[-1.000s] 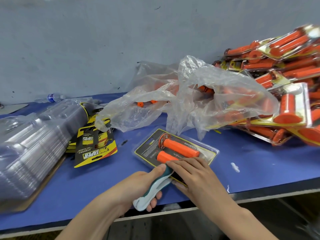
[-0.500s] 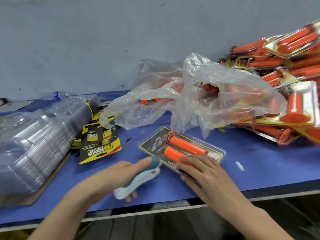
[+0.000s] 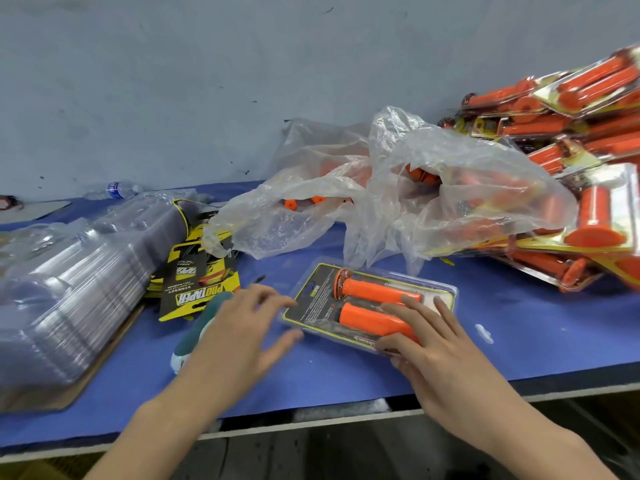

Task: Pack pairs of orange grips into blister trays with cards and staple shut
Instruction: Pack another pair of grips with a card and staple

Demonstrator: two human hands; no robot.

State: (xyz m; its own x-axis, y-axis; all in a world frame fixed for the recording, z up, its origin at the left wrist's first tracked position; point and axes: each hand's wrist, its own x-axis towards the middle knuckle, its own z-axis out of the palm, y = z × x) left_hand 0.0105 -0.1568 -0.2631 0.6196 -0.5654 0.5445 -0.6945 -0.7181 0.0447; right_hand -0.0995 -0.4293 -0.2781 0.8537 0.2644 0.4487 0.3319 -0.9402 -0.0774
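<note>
Blister tray (image 3: pixel 369 308) lies flat on the blue table (image 3: pixel 519 327), near its front edge, between the two hands. It looks closed: a dark card (image 3: pixel 318 303) with a yellow border sits inside, and both orange grips (image 3: pixel 375 289) lie side by side on it, flanged ends toward the left. Whether staples are already in the rim is too fine to tell, so this pack is probably at or just past stapling.

The right hand (image 3: pixel 440 351) rests on the tray's right end, fingers straight and spread, pressing it down. The left hand (image 3: pixel 239 330) is released and holds nothing, fingers splayed, their tips just beside the tray's left corner. Under it lies a teal-and-white stapler (image 3: pixel 195 337), ungripped.

Much work remains. Loose grips show through a crumpled plastic bag (image 3: pixel 398 188) behind the tray, printed cards (image 3: pixel 197 282) lie in a heap to the left, and beyond them is a tall stack of empty clear trays (image 3: pixel 69 289). A pile of finished packs (image 3: pixel 571 161) fills the right.
</note>
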